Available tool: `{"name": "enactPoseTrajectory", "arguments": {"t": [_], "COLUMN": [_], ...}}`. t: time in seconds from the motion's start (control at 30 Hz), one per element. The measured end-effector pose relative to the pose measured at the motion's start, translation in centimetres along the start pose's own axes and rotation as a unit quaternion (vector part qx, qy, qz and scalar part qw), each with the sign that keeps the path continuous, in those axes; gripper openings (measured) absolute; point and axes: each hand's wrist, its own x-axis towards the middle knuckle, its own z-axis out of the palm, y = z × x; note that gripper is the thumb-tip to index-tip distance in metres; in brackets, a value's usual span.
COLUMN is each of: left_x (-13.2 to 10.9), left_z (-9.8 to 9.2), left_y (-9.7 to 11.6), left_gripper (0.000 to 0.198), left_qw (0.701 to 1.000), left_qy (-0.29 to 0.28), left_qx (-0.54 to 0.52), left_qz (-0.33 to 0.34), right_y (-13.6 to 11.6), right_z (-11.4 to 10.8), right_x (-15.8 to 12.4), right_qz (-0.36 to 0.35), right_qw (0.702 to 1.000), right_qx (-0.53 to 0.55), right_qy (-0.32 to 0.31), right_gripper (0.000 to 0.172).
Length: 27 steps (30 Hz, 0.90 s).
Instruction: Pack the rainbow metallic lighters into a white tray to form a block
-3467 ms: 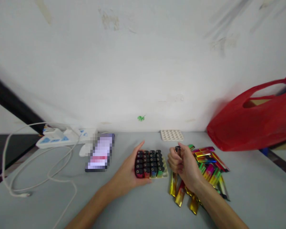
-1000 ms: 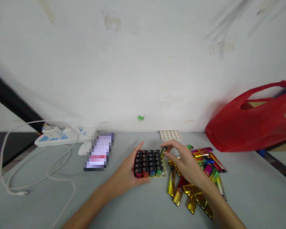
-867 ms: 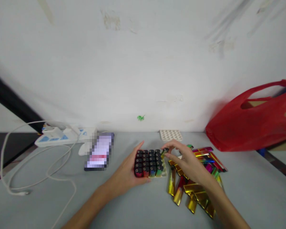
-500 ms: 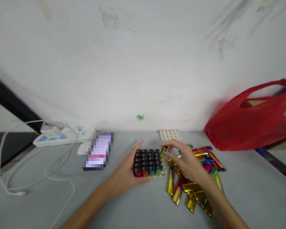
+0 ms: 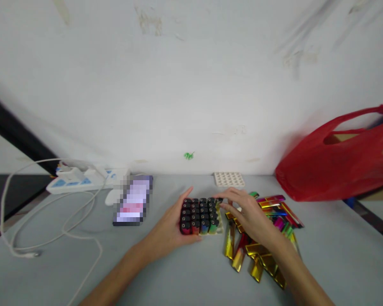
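Note:
Rows of lighters (image 5: 199, 216) with black tops and shiny coloured bodies stand upright in a pale tray (image 5: 219, 227), whose right edge shows. Around the left side of this block my left hand (image 5: 171, 225) is wrapped, thumb and fingers at its near and far ends. At the back right corner my right hand (image 5: 242, 208) pinches one more lighter (image 5: 218, 201), gold-bodied, its black top level with the others. Beside and under my right forearm lies a loose pile of shiny lighters (image 5: 257, 250) in gold, red, green and purple.
A white tray with holes (image 5: 229, 179) lies against the wall. To the left are a phone (image 5: 134, 199), a power strip (image 5: 86, 182) and a looped white cable (image 5: 97, 250). A red bag (image 5: 335, 165) stands at the back right.
The lighter in my right hand has gone from tilted above the tray's back right corner to lower down, in line with the back row. My left hand keeps its hold.

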Motion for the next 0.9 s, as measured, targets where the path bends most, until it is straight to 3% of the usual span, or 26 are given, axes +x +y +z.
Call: {"name": "enactPoseTrajectory", "arguments": {"t": [0.13, 0.27, 0.33, 0.47, 0.57, 0.9], "left_x": [0.0, 0.0, 0.0, 0.1, 0.1, 0.1], "left_z": [0.0, 0.0, 0.0, -0.1, -0.1, 0.0], "left_y": [-0.1, -0.3, -0.4, -0.4, -0.3, -0.4], "left_gripper": [0.130, 0.130, 0.131, 0.132, 0.131, 0.133], "left_qw": [1.000, 1.000, 1.000, 1.000, 1.000, 0.999], "left_qy": [0.007, 0.010, 0.009, 0.005, -0.001, -0.008], "left_qx": [0.009, 0.011, 0.014, 0.002, -0.003, -0.028], "left_qz": [0.001, 0.002, 0.006, 0.007, -0.001, -0.012], "right_y": [-0.4, 0.2, 1.0, 2.2, 2.5, 3.4], "right_z": [-0.3, -1.1, -1.5, -1.7, -1.4, 0.1], "right_x": [-0.1, -0.3, -0.5, -0.9, -1.0, -0.4], "right_qz": [0.021, 0.035, 0.044, 0.081, 0.081, 0.071], "right_qw": [0.999, 0.999, 0.999, 0.983, 0.974, 0.957], "right_qx": [0.028, 0.030, -0.012, -0.165, -0.206, -0.282], "right_qy": [0.005, 0.025, 0.021, -0.031, -0.050, -0.014], "right_gripper": [0.031, 0.050, 0.046, 0.022, 0.009, 0.023]}}
